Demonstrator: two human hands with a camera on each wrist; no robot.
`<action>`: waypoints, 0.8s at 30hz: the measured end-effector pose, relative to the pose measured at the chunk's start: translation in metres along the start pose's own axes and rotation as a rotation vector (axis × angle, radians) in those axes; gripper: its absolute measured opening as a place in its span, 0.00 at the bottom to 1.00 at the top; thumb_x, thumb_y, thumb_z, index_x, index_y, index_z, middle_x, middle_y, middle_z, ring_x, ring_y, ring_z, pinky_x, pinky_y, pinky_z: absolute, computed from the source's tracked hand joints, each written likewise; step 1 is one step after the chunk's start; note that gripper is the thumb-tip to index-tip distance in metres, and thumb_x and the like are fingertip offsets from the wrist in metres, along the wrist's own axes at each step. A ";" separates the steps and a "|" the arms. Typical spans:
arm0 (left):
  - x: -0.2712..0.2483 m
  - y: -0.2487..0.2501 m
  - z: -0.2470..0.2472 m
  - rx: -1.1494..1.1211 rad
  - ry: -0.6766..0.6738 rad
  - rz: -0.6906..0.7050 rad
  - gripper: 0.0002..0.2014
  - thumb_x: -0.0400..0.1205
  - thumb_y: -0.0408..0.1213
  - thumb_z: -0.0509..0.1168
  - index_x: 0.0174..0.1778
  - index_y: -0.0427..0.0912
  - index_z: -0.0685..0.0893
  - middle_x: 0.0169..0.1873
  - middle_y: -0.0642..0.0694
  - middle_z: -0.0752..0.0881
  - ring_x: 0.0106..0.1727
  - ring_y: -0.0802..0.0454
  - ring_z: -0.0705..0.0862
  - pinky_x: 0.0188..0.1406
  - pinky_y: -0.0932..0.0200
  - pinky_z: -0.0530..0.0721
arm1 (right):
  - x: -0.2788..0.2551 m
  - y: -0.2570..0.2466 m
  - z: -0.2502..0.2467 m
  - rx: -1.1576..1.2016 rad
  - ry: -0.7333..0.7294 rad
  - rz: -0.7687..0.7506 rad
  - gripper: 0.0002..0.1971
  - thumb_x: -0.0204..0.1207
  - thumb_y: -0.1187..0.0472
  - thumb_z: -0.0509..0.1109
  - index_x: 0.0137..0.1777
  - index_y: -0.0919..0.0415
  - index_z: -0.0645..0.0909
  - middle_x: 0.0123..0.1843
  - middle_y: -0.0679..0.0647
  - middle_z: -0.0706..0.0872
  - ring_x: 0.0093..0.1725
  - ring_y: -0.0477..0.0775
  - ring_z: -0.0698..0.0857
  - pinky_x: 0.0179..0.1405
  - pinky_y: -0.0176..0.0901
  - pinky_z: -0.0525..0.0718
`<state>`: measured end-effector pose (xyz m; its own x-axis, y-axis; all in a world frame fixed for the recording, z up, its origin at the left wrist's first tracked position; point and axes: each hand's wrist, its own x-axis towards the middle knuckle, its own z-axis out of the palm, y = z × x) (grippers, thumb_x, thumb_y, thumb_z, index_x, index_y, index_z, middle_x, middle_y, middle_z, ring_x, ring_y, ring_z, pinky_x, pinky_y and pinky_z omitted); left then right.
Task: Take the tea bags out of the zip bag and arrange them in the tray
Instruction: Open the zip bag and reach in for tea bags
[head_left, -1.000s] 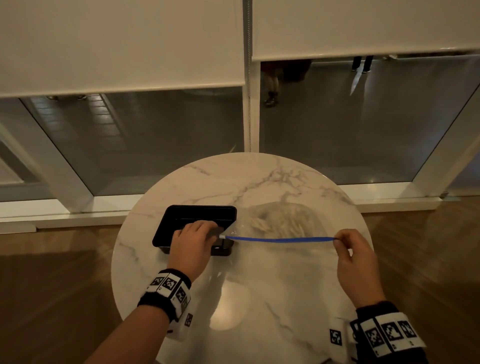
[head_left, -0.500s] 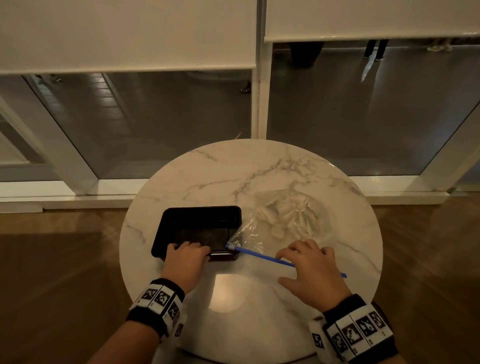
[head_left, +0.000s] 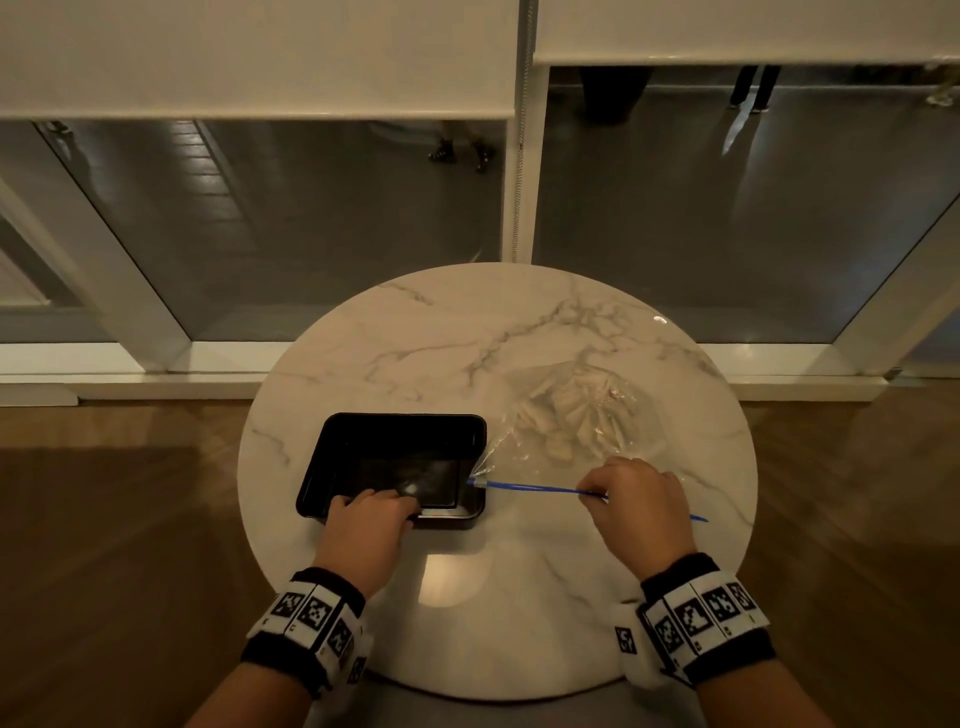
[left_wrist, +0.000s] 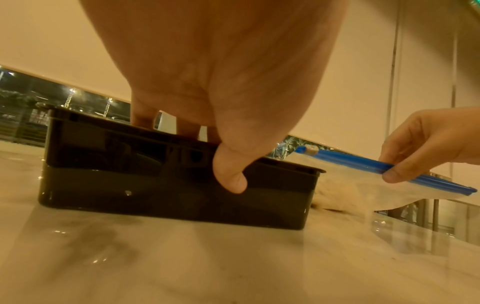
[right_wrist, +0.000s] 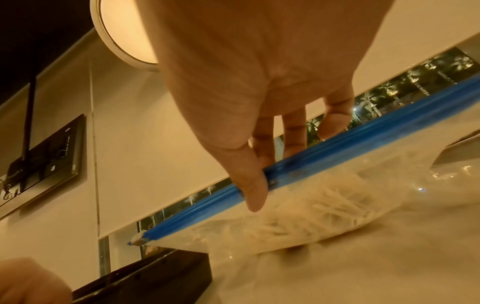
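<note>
Round marble desk (head_left: 519, 597) by tall windows, wood floor. Black tray (head_left: 400, 441) left-centre, zip bag (head_left: 566, 415) of tea bags (head_left: 571, 410) just right, touching it. Left hand (head_left: 363, 530) fingers grip tray's near wall; right hand (head_left: 639, 504) pinches blue zip strip (head_left: 524, 487), having moved further right since earlier.

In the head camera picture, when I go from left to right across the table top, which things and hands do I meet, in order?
Black tray with the left hand gripping its near rim → blue zip strip of the zip bag → right hand pinching that strip. The tea bags lie farther back inside the bag, so I give them no place in the order.
</note>
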<state>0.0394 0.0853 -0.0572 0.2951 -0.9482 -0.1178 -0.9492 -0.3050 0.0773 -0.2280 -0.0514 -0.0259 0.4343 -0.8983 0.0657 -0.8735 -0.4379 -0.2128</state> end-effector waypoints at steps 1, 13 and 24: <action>0.000 0.002 -0.001 -0.004 -0.009 0.004 0.12 0.89 0.43 0.59 0.65 0.58 0.83 0.59 0.55 0.85 0.64 0.51 0.81 0.64 0.49 0.72 | 0.001 0.002 0.000 0.022 0.015 0.014 0.04 0.77 0.52 0.75 0.46 0.42 0.91 0.44 0.42 0.88 0.50 0.49 0.85 0.46 0.48 0.77; 0.007 0.034 -0.032 -0.279 0.093 0.131 0.14 0.81 0.55 0.67 0.61 0.58 0.85 0.52 0.61 0.84 0.56 0.59 0.81 0.60 0.56 0.81 | 0.007 0.011 -0.014 0.268 -0.090 0.004 0.05 0.73 0.47 0.79 0.41 0.46 0.89 0.39 0.42 0.84 0.40 0.41 0.81 0.39 0.40 0.79; 0.025 0.089 -0.039 -0.408 0.404 0.399 0.05 0.83 0.50 0.67 0.47 0.55 0.84 0.56 0.60 0.84 0.58 0.59 0.81 0.55 0.59 0.80 | 0.007 0.003 -0.021 0.253 -0.011 -0.063 0.04 0.76 0.48 0.75 0.45 0.45 0.89 0.39 0.39 0.81 0.44 0.44 0.82 0.45 0.46 0.81</action>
<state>-0.0333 0.0311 -0.0146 0.0249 -0.9294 0.3681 -0.9001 0.1394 0.4127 -0.2318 -0.0597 -0.0054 0.4895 -0.8687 0.0762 -0.7625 -0.4688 -0.4460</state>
